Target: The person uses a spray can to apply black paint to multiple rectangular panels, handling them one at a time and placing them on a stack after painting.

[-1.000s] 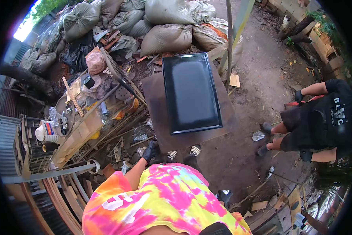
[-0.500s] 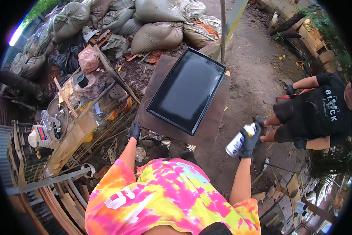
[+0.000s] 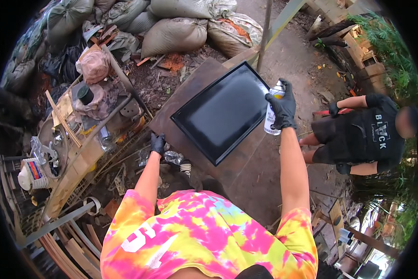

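Observation:
A black rectangular tray-like panel with a raised rim (image 3: 218, 114) lies at a slant on a brown square board (image 3: 172, 104). Wet-looking gloss covers its dark face, with a paler reflection along the far part. My right hand (image 3: 283, 106), in a black glove, is closed around a white spray can (image 3: 271, 122), held upright-ish at the panel's right edge with the fingers near its top. My left hand (image 3: 157, 143), also gloved in black, is closed at the board's near left corner; its fingertips are partly hidden.
A person in black (image 3: 362, 132) stands at the right, beside the dirt path. Left of me is a cluttered worktable (image 3: 81, 153) with a dark cup (image 3: 85, 95) and a white tub (image 3: 31, 174). Stuffed sacks (image 3: 174, 37) lie beyond; a post (image 3: 265, 32) stands behind the board.
My right hand has raised the spray can from the lower right to the panel's right edge. The board and panel have turned clockwise, with my left hand staying at the corner.

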Tool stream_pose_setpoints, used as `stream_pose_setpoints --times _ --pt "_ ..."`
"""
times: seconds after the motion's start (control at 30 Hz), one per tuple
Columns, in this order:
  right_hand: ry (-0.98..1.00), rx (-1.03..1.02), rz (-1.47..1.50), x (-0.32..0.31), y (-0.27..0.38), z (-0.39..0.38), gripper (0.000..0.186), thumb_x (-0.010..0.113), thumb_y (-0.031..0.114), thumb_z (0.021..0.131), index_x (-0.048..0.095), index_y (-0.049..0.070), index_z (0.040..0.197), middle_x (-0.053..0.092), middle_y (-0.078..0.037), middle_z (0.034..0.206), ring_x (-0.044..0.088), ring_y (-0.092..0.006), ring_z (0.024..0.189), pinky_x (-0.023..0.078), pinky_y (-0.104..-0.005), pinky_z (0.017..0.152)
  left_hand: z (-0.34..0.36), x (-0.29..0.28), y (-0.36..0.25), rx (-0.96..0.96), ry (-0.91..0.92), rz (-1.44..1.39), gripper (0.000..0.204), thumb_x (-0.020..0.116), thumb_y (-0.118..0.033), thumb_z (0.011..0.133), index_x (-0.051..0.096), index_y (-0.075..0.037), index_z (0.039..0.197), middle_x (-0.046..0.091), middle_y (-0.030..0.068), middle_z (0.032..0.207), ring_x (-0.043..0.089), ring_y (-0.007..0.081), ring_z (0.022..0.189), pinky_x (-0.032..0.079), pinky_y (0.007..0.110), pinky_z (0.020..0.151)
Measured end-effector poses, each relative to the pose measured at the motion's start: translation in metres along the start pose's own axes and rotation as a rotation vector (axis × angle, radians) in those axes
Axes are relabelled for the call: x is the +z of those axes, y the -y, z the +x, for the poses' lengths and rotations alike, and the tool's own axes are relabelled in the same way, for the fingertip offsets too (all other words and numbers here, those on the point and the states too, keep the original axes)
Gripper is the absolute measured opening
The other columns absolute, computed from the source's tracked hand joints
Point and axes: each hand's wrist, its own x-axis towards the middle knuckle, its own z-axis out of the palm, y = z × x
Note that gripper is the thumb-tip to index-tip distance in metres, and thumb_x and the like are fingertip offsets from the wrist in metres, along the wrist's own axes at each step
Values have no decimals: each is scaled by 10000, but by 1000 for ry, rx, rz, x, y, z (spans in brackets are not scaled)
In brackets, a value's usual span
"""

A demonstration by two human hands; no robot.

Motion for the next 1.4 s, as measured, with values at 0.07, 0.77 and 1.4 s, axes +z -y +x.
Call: stream_pose_setpoints --times 0.07,0.77,1.4 --pt "-17 27 28 4 -1 7 704 867 169 708 588 181 1354 718 -129 1166 709 -286 1056 563 -397 929 1 3 -5 -112 39 -126 633 653 -29 980 377 -36 1550 581 144 1468 584 276 1304 460 412 1119" --pt "248 -31 88 54 57 -104 697 848 75 699 602 159 1345 710 -73 1106 703 -202 989 578 -351 904 14 -9 11 -24 20 63 430 745 -174 974 571 -24 1337 686 134 1286 671 245 1110 528 398 969" --pt "210 -35 -13 55 69 -110 639 837 176 726 595 138 1317 729 -134 1120 736 -327 1029 575 -411 910 -1 -2 12 -29 34 -87 603 677 -282 1023 441 -31 1518 640 126 1360 642 237 1164 516 388 1000"
